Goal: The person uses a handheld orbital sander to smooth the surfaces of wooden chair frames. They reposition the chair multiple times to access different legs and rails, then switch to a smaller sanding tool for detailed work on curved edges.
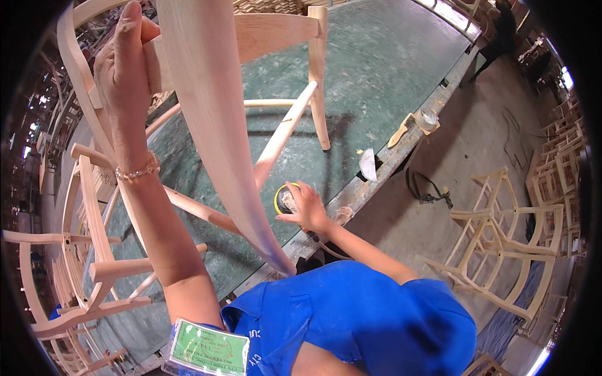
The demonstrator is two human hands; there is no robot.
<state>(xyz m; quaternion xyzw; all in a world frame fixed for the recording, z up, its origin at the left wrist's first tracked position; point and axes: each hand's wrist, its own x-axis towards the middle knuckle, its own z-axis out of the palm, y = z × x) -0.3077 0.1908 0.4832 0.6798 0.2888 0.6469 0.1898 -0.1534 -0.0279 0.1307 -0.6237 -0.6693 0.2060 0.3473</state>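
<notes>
A bare wooden chair frame [207, 100] stands tilted in front of me, its pale curved leg crossing the middle of the view. My left hand [125, 72], raised at the upper left, is closed around a flat rail of this frame. Lower down, beside the curved leg, my right hand [307, 208] grips a round sander [286, 199] with a dark body and a yellow rim. Its underside is mostly hidden, and a thin hose trails near my wrist. The green worktable [370, 69] lies beneath the frame.
Along the table's right edge lie a wooden-handled brush [399, 131], a white half-round piece [368, 164] and a small cup [428, 119]. Chair frames stand at the right [501, 238] and left [94, 269]. Black cable [429, 195] hangs beside the table. A person [498, 37] stands far off.
</notes>
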